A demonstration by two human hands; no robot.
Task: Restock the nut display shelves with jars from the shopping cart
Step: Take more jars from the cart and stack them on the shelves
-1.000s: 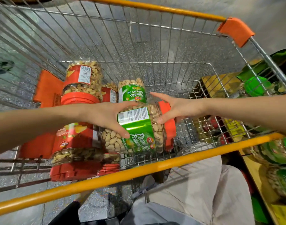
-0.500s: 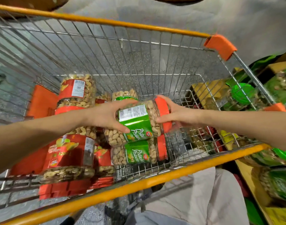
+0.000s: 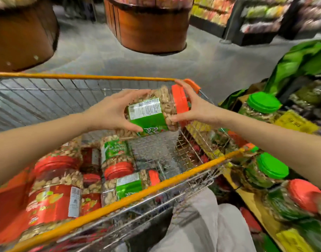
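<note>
A clear pistachio jar (image 3: 154, 113) with a green label and an orange lid lies on its side in the air above the shopping cart (image 3: 183, 176). My left hand (image 3: 114, 110) grips its base end, fingers curled round it. My right hand (image 3: 194, 106) holds the orange lid end. Below, in the cart, lie two more green-label pistachio jars (image 3: 117, 153) and several red-label nut jars (image 3: 54, 202). The nut display shelf (image 3: 261, 202) runs along the right, with green-lidded jars (image 3: 263, 104) and an orange-lidded jar (image 3: 301, 195) on it.
Yellow price tags (image 3: 294, 122) hang on the shelf edge. Two round wooden display barrels (image 3: 150, 26) stand on the grey floor beyond the cart. More stocked shelves (image 3: 261, 17) line the far right. My light trousers (image 3: 201, 226) show under the cart handle.
Both hands have lifted the pistachio jar up out of the cart bed and toward the right. The view has tilted up, so the floor and barrels now show.
</note>
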